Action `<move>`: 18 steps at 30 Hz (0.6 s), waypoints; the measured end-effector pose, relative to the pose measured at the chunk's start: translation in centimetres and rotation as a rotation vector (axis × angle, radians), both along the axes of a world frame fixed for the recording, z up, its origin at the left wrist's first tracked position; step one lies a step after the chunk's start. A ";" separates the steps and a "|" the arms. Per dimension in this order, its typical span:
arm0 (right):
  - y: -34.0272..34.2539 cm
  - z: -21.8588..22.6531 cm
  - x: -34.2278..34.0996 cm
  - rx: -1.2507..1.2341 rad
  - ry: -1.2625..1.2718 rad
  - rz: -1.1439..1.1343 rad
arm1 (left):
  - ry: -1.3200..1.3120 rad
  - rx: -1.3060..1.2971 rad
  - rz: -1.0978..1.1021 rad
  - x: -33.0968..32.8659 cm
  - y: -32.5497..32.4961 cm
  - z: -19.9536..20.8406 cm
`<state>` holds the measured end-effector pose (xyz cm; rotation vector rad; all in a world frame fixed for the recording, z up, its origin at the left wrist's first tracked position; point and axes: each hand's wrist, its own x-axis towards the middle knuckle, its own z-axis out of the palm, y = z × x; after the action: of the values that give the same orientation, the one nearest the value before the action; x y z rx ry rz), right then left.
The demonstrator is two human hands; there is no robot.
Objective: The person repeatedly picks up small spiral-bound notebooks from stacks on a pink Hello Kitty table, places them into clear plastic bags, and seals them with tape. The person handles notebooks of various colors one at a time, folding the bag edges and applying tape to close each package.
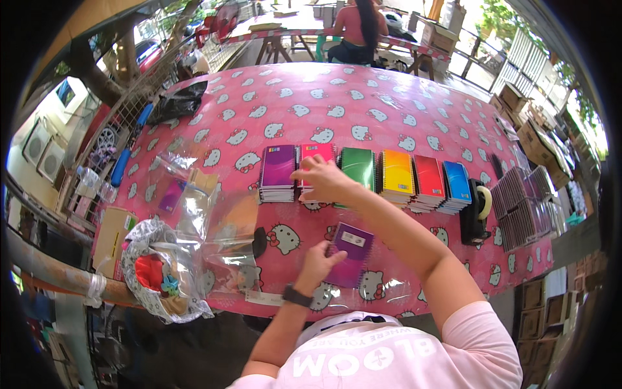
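Observation:
In my left hand is a purple spiral notebook, its thumb on the cover and its other fingers at the left edge. A white label shows on that cover, and the spiral is on its right. My right hand reaches over a stack of pink notebooks, fingers spread and partly bent; I cannot tell if they touch it. The row also holds stacks of purple, green, yellow, red and blue notebooks. My right forearm partly hides the green and yellow stacks.
A black tape dispenser and clear plastic boxes stand at the right. Clear plastic sleeves lie at the left beside a fabric-lined basket. Beyond the pink-covered table, a person sits at another table.

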<state>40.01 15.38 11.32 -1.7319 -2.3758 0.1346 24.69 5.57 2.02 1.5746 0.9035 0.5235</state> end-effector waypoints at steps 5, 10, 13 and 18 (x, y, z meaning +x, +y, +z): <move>1.3 -1.8 -1.6 -0.028 -0.230 -0.037 | 0.079 0.118 0.073 2.6 -2.5 -7.6; 1.6 -0.8 -1.2 -0.082 -0.253 0.009 | 0.007 -0.085 0.080 1.9 -1.3 -8.5; 2.4 -2.4 -0.1 0.098 -0.256 -0.033 | -0.045 -0.123 0.041 2.1 -1.1 -9.8; -1.2 4.2 4.0 0.270 0.500 -0.116 | -0.086 -0.176 0.116 1.7 -1.3 -9.9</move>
<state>44.04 14.14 15.47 -1.4926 -1.8392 0.1934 26.44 4.23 -7.91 1.3367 0.9529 0.5731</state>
